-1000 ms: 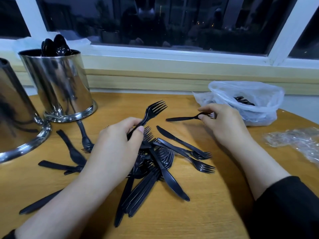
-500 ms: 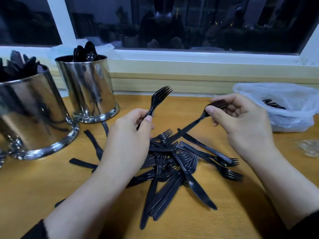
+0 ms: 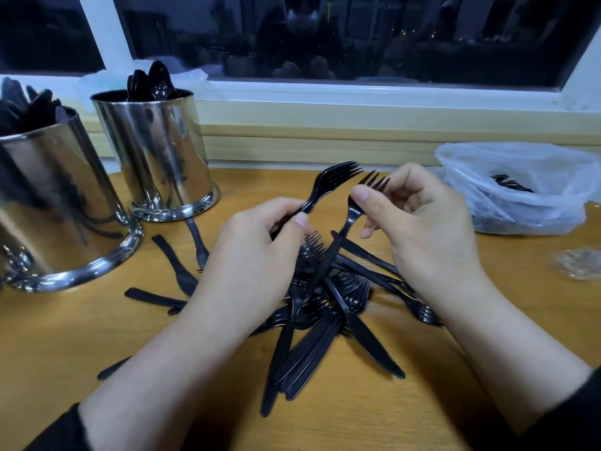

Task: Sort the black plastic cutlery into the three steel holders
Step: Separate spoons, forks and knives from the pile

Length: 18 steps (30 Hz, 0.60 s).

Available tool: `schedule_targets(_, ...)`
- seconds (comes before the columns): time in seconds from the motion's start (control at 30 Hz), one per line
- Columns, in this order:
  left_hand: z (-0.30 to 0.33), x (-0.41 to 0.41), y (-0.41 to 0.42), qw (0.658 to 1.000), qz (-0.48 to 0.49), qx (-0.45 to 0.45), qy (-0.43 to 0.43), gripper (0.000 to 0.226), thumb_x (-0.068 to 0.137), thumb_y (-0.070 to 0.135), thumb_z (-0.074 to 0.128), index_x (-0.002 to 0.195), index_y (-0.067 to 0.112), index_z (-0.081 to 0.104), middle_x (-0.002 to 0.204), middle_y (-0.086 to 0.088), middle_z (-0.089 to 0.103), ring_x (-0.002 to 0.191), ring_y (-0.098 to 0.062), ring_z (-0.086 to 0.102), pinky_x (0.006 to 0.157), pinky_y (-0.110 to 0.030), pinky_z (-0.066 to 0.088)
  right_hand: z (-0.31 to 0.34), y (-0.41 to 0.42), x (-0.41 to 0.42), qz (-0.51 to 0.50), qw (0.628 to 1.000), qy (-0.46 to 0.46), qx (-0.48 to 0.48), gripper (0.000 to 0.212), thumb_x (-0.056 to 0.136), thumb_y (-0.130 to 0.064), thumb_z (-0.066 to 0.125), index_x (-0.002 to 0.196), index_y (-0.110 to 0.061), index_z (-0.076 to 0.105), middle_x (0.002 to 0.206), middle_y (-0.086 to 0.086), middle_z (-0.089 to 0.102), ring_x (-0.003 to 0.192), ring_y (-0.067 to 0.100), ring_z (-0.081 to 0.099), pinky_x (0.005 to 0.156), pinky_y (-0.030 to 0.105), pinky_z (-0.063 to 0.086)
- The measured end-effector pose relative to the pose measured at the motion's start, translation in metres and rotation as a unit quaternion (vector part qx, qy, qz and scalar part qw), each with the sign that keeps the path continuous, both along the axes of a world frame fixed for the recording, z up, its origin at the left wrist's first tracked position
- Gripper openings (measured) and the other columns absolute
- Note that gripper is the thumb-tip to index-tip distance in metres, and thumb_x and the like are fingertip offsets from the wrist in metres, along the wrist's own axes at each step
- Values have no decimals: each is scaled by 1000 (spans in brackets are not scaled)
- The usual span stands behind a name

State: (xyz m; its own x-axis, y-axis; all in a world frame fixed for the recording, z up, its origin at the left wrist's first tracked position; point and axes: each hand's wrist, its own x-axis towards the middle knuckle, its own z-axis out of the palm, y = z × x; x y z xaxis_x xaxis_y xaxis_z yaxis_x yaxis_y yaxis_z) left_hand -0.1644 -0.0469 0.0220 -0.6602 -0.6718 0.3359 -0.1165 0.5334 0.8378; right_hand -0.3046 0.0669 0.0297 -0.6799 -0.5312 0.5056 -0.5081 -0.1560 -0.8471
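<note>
Both hands hover above the tangled pile of black plastic cutlery [image 3: 325,307] on the wooden table [image 3: 487,320]. My left hand [image 3: 260,252] pinches a glossy fork [image 3: 328,185] by its slim handle, tines up. My right hand [image 3: 419,222], just beside it, pinches a second fork [image 3: 349,219] near the neck, handle slanting into the pile. Left of the pile stand two shiny steel holders [image 3: 162,157], one with spoons [image 3: 153,81].

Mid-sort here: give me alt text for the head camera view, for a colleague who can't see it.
A person's left hand and right hand each hold a black fork, tines up, over a pile of black cutlery on a wooden table. Two steel holders stand left; a plastic bag lies right.
</note>
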Motion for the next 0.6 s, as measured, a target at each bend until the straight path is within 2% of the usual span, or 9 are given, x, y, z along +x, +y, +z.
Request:
schedule_targets(0.1, 0, 0, 5, 997, -64, 47, -1, 23, 104, 25, 52, 102, 40, 70, 84, 10, 74, 67, -10, 70, 70, -35, 61, 1, -1, 2, 4, 1000, -21, -19, 27, 88, -24, 77, 77, -9, 57, 70, 14, 64, 59, 17, 64, 63, 25, 51)
schedule_targets(0.2, 1, -2, 14, 985, -133, 113, -3, 25, 107, 23, 48, 115, 34, 70, 78, -2, 73, 56, -25, 67, 61, -40, 62, -1, -2, 4, -11, 998, -36, -53, 27, 86, -24, 79, 75, -16, 56, 67, 12, 65, 58, 21, 64, 61, 30, 51)
schedule_targets(0.3, -3, -4, 16, 977, -156, 145, 6, 31, 109, 28, 43, 113, 38, 72, 68, -3, 58, 49, -19, 47, 48, -34, 43, -2, -3, 3, -49, 998, -23, -44, 35, 84, -32, 81, 72, -16, 52, 64, 13, 63, 54, 23, 60, 56, 31, 49)
schedule_targets(0.37, -6, -4, 15, 977, -153, 148, 12, 33, 109, 37, 40, 109, 38, 73, 68, -1, 46, 52, -15, 35, 50, -31, 30, -4, 0, -3, -67, 998, 1, -5, 40, 84, -43, 78, 71, -15, 52, 64, 12, 64, 56, 27, 58, 58, 37, 49)
schedule_targets(0.4, -6, -3, 15, 979, -147, 142, 11, 34, 108, 40, 40, 104, 34, 73, 68, 1, 44, 52, -14, 33, 52, -30, 28, -4, 4, -8, -78, 997, 11, 8, 40, 85, -48, 74, 71, -17, 54, 64, 9, 64, 57, 26, 56, 59, 39, 48)
schedule_targets(0.47, -5, -2, 14, 984, -130, 126, 1, 32, 106, 46, 44, 94, 33, 70, 62, 10, 46, 46, -5, 38, 51, -24, 30, -2, 19, -21, -110, 993, 31, 9, 39, 93, -50, 64, 71, -18, 55, 63, -1, 60, 58, 14, 53, 60, 34, 44)
schedule_targets(0.5, -4, -2, 13, 985, -122, 118, -7, 27, 104, 46, 46, 96, 36, 70, 60, 12, 49, 44, -2, 41, 49, -21, 33, 0, 28, -28, -132, 990, 46, 18, 40, 97, -47, 60, 70, -18, 55, 61, -7, 58, 58, 9, 51, 61, 29, 42)
schedule_targets(0.6, -4, -1, 13, 990, -116, 67, -40, 21, 103, 44, 49, 101, 37, 69, 59, 9, 51, 45, -4, 41, 47, -18, 36, 0, 61, -45, -142, 978, 92, 124, 42, 100, -41, 59, 67, -16, 59, 55, -12, 52, 55, 2, 46, 57, 19, 36)
